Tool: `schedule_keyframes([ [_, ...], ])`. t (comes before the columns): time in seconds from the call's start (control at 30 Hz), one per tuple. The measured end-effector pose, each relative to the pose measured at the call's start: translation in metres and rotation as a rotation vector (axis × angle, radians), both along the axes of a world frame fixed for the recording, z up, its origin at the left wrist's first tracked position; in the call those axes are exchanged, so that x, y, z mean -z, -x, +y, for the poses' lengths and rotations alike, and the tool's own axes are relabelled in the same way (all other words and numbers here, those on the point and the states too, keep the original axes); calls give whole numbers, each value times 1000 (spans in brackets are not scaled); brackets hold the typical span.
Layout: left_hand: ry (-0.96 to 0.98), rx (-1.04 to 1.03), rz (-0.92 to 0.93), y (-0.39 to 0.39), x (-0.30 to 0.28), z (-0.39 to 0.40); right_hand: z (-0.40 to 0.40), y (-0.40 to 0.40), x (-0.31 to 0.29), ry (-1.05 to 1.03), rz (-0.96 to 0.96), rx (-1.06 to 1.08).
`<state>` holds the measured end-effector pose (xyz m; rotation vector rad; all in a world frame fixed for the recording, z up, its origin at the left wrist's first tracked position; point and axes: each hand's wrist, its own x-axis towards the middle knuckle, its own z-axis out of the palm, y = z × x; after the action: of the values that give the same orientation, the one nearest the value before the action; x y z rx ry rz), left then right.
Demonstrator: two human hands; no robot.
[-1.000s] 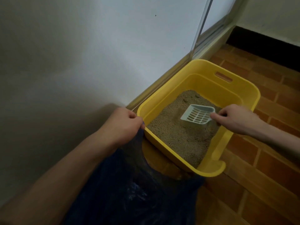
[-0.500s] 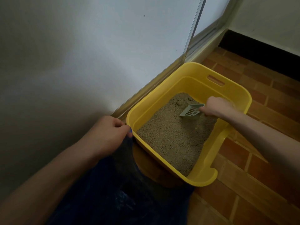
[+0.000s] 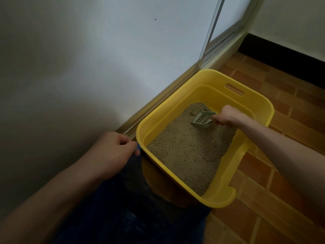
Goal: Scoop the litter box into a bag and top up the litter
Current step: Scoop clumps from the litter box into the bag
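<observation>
Yellow moulded plastic litter box, rounded corners, sits on the brick-tile floor against the wall. Right hand grip closed on slotted grey scoop resting in granular litter. Left hand grip pinches dark blue bag rim beside the box

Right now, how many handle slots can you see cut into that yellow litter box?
1. A single slot sits in the far wall of the yellow litter box, beyond the right hand with the scoop. The near wall's outer face is hidden, so another may exist.
</observation>
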<state>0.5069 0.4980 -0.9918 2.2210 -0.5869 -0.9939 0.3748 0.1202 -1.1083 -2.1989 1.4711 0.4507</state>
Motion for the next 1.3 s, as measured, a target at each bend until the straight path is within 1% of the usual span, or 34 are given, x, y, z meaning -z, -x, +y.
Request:
schedule_keyframes([
  [0.17,1,-29,-13,-1,0,1,-1,-18,0,1,-17,-25],
  [0.4,-8,-16,-18,-2,0,3,11,-13,19,63,-165,-17],
  [0.6,-9,-27,8,-5,6,3,23,5,26,19,-345,-27],
  [0.73,-18,-23,11,-9,9,2,32,16,23,-46,-454,19],
  [0.97,-24,-15,22,-6,14,-5,53,35,-3,-127,-604,52],
  [1.3,4,46,34,5,12,-10,76,56,-9,-135,-583,10],
])
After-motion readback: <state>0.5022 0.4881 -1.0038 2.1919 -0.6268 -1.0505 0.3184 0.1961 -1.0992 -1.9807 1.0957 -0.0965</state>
